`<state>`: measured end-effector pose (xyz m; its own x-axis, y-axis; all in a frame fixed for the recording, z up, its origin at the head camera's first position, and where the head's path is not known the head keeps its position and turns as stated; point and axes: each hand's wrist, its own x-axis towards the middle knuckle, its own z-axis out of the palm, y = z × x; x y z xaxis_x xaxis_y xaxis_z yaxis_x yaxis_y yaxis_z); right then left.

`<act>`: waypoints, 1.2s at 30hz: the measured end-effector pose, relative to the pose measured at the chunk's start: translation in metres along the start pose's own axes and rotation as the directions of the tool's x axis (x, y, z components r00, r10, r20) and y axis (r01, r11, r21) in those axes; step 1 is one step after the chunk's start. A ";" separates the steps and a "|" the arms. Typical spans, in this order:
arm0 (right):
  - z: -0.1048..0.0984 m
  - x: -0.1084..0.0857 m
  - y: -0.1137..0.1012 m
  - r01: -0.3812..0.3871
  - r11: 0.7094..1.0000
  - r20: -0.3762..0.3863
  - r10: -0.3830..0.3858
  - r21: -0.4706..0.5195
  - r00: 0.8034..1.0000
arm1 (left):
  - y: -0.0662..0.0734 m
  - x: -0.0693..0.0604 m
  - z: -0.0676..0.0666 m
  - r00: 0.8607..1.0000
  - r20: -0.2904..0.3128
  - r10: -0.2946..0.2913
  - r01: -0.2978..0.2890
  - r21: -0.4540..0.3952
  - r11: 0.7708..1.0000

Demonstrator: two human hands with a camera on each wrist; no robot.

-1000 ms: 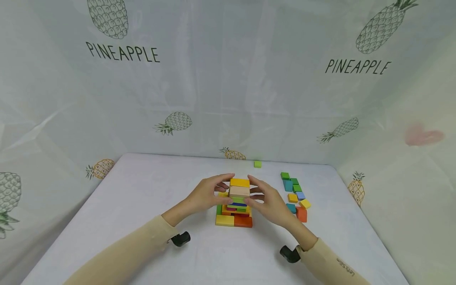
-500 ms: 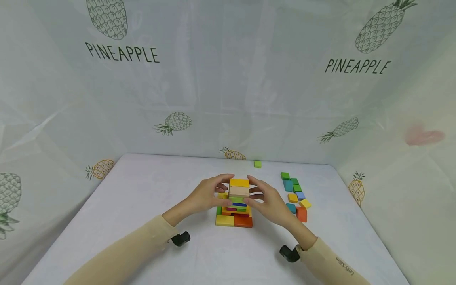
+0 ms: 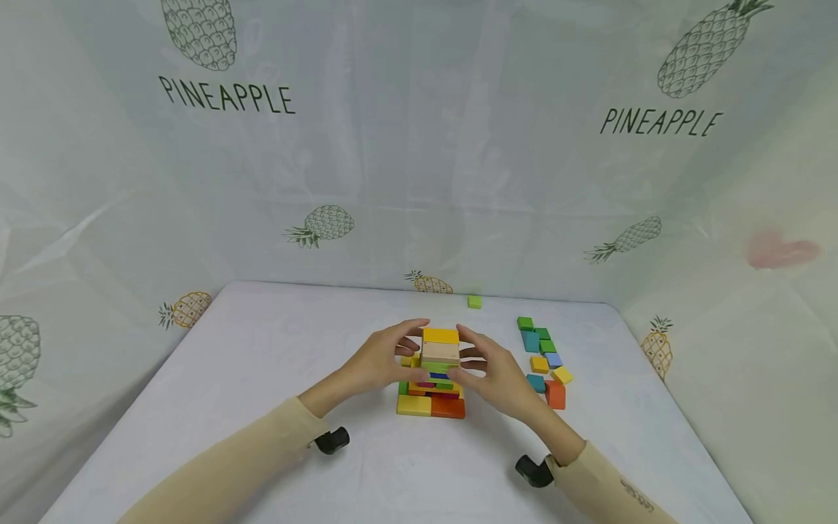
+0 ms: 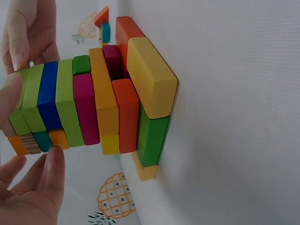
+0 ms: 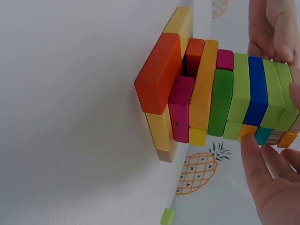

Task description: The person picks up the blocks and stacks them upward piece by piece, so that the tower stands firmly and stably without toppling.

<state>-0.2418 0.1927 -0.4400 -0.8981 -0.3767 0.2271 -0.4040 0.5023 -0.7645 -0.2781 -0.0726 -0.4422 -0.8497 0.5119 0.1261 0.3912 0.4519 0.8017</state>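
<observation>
Pineapple-print curtain (image 3: pixel 419 145) behind a white tabletop (image 3: pixel 419 466)

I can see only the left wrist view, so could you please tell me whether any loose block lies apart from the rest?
Observer: Yes, the head view shows a lime green block on its own near the far edge of the table.
Operator: Thank you; is there anything blue among the other loose blocks?
Observer: Yes, in the head view a light blue block lies beside a yellow-orange block, to the right of the tower.
Operator: And could you check the tower's right side, low down?
Observer: The right wrist view shows a small dark spot on the magenta block just above the bottom layer.
</observation>
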 end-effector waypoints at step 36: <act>-0.082 -0.017 0.050 -0.011 0.977 -0.094 -0.010 -0.213 0.996 | 0.001 0.002 -0.003 0.995 -0.060 0.081 -0.078 0.062 0.995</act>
<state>-0.2614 0.2877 -0.4325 -0.9065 -0.3068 0.2901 -0.4223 0.6606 -0.6207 -0.2804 -0.0737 -0.4396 -0.8347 0.5024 0.2256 0.4772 0.4554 0.7516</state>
